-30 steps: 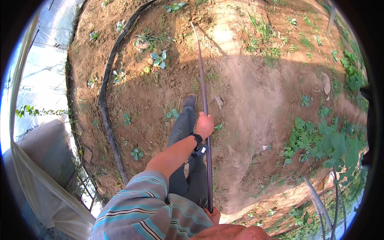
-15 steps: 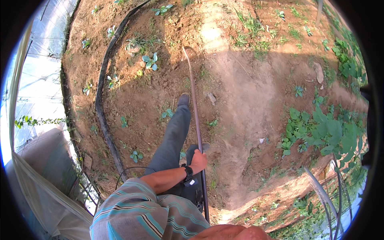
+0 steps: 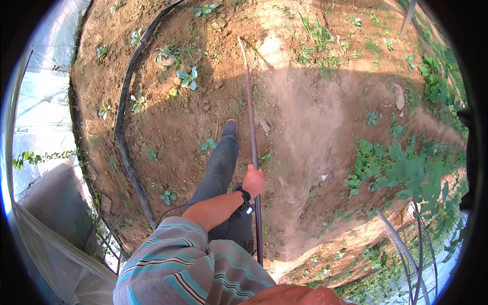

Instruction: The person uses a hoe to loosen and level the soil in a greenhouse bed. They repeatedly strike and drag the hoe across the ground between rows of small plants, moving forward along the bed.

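My left hand (image 3: 253, 180) is closed around a long brown pole (image 3: 251, 117), gripping it ahead of my body. A dark watch (image 3: 244, 194) is strapped to that wrist. The pole stretches forward over the soil, past my shoe (image 3: 230, 127), to a pale, slightly bent tip (image 3: 241, 44). From this angle I cannot tell whether the tip meets the ground, and the pole's near end is hidden beneath my striped shirt (image 3: 178, 259). My right hand is out of view.
A dark hose (image 3: 122, 119) curves along the left among seedlings (image 3: 188, 78). Plastic sheeting (image 3: 43, 112) forms the left wall. Leafy vines (image 3: 406, 165) and a slanted grey pole (image 3: 396, 239) stand right. A pale dirt strip (image 3: 310, 122) runs between, with a stone (image 3: 265, 127) beside it.
My left hand has moved forward with the pole, whose tip now reaches farther out and slightly right. My second shoe, visible beside the hand before, is now out of sight.
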Available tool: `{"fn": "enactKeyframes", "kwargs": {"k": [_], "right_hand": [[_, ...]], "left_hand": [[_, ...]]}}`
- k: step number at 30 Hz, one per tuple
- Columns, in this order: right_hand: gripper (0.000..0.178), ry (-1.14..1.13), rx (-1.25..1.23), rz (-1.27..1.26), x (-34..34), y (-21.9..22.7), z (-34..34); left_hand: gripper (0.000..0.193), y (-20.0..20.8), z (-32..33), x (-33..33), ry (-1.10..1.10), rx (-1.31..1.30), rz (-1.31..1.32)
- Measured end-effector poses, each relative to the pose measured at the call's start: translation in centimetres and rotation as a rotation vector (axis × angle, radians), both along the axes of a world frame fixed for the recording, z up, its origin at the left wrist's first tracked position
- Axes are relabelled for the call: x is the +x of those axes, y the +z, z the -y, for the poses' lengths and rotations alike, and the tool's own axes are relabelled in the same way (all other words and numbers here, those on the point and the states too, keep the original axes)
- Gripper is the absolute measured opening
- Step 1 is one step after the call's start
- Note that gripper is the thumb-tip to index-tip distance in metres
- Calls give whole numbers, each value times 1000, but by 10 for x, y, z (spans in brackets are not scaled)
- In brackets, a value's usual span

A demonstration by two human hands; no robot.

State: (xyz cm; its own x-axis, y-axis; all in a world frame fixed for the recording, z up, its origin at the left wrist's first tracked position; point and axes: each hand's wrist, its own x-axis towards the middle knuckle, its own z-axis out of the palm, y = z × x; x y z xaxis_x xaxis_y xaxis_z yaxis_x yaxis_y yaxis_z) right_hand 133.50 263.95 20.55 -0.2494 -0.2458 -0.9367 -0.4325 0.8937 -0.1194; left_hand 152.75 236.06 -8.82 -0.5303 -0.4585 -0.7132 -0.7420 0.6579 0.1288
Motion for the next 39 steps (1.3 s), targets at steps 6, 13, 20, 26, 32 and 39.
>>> {"fn": "enactKeyframes", "kwargs": {"k": [6,13,20,26,32,39], "right_hand": [[19,22,193,-139,1,109,-26],[21,91,131,-93,31,101,53],[27,252,-164,23,55,10,163],[27,200,-133,23,15,41,148],[24,196,117,-23,9,52,167],[22,334,-129,-80,91,-17,334]], "left_hand": [[26,82,-131,-20,167,404,-250],[24,22,4,23,338,117,-190],[28,11,196,90,1076,-17,-334],[32,14,156,61,1255,278,-255],[20,-16,147,63,236,175,-98],[20,-52,327,139,318,-11,4]]}}
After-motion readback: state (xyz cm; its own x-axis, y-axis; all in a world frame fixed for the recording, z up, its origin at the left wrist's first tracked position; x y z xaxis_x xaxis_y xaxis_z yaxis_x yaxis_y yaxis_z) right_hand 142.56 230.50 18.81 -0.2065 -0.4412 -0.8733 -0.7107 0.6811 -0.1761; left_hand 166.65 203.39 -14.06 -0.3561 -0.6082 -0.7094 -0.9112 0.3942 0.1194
